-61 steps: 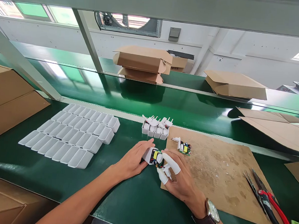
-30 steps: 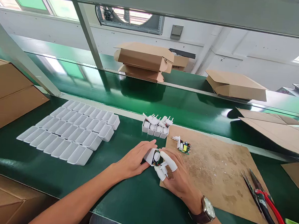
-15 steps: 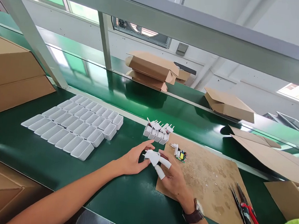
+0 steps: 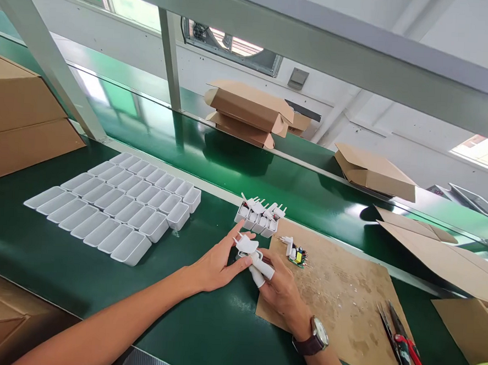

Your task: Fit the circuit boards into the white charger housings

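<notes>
Between my two hands is a white power adapter, its plug piece tilted over a white case and its pins pointing left. My left hand grips it from the left, thumb pressed on the near side. From the right, my right hand, with white covers on some fingers, closes on the same adapter. Just beyond stands a short row of white cases with plug pieces lying on top. A circuit board with a white plug piece lies to the right of my right hand.
Rows of open white cases stand on the green table at left. A stained cardboard sheet lies at right, bearing tweezers and red-handled pliers. Cardboard boxes sit behind, near a raised metal beam.
My hands have come closer together on the adapter. My left thumb now presses against it, and its plug piece has tilted up over the case. The view has shifted slightly.
</notes>
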`<state>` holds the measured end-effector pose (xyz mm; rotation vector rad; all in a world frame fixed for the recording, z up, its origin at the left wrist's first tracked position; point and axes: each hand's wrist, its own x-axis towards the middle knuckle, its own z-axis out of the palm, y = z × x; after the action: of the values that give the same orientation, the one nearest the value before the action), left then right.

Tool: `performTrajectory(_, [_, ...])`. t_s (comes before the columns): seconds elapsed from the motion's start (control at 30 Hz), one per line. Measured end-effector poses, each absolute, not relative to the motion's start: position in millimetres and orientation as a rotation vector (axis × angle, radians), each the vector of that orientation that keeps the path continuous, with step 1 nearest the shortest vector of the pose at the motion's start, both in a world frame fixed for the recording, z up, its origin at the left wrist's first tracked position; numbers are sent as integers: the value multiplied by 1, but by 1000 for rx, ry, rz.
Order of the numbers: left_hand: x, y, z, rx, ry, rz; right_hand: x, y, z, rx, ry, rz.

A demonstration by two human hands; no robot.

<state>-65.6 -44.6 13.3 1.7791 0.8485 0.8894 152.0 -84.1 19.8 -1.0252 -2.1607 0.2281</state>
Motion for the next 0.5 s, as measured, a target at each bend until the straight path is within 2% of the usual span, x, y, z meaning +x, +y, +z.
performTrajectory(0.5, [-65,-47,10,2076,754,1152,149,-93,16,-1052,-2084,307])
